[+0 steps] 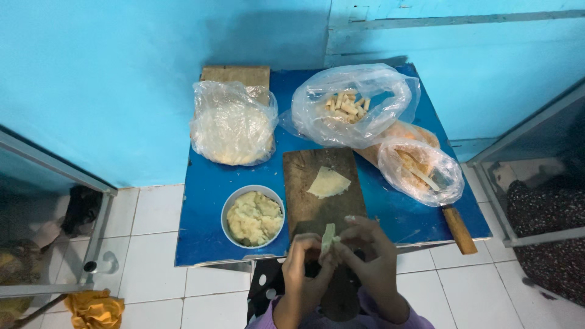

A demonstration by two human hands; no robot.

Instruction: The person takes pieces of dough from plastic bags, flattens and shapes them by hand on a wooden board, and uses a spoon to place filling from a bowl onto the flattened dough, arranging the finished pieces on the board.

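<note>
Both my hands meet at the near edge of the blue table (207,183). My left hand (303,274) and my right hand (372,259) pinch a small pale folded dough wrapper (329,237) between their fingertips. Just beyond them lies a dark wooden cutting board (314,204) with another thin, pale wrapper (328,182) flat on it. A white bowl (253,217) of yellowish mashed filling stands left of the board.
A clear bag of stacked wrappers (231,125) sits at back left, a bag of cut sticks (350,106) at back centre, another bag with crumbs (420,170) at right. A wooden handle (458,229) overhangs the table's right front edge. White tiled floor surrounds the table.
</note>
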